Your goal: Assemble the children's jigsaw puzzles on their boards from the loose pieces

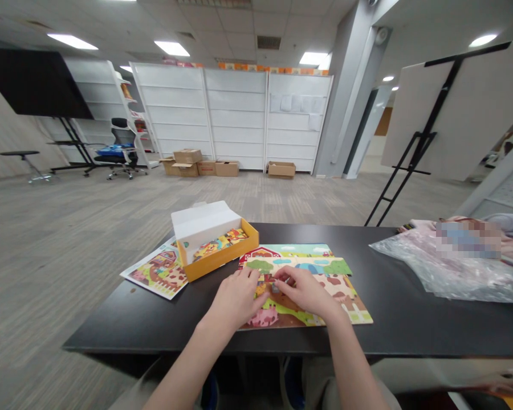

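Note:
A colourful farm-picture jigsaw puzzle [337,285] lies on the black table, showing a red barn, a pink pig and a brown-spotted cow. A strip of joined pieces [333,266] with trees and sky lies across its upper part, slightly out of line. My left hand [237,293] rests at the puzzle's left side, its fingers stretched over the pieces and thumb apart. Over the middle, my right hand [305,289] has its thumb and fingertips pinched together; whatever is between them is too small to make out.
An open yellow box [222,250] with puzzle pieces inside stands at the back left, its white lid raised. Partly under it lies a printed picture sheet [158,270]. Clear plastic packaging [431,267] covers the table's right side. The near table edge [154,348] runs below my forearms.

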A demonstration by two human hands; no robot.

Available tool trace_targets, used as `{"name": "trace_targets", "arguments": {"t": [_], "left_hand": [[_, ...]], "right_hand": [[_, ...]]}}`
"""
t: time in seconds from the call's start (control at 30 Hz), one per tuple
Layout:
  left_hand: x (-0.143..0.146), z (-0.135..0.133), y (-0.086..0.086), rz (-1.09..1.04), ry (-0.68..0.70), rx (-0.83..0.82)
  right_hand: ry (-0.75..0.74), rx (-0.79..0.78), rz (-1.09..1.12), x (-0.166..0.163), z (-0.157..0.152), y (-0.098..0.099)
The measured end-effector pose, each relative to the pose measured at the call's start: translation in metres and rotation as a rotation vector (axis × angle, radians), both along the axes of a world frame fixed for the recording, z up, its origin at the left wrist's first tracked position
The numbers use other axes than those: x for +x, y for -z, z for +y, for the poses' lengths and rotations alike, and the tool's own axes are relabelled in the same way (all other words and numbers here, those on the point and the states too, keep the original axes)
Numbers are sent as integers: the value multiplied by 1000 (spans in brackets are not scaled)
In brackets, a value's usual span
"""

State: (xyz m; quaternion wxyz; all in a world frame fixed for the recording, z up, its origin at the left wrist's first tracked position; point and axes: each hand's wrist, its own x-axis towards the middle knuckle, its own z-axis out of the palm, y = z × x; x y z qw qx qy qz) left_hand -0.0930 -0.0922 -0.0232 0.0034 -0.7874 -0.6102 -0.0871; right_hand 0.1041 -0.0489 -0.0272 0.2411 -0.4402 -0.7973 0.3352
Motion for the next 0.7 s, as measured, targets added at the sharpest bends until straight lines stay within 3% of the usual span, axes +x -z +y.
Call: {"name": "trace_targets", "arguments": {"t": [0.43,0.7], "left_hand": [[1,-6,-9,-46,-22,-30],[1,-5,-4,-152,-12,76]], "right_hand": [[31,161,-316,-22,-8,-7],[52,200,-431,-31,-10,-7]]}}
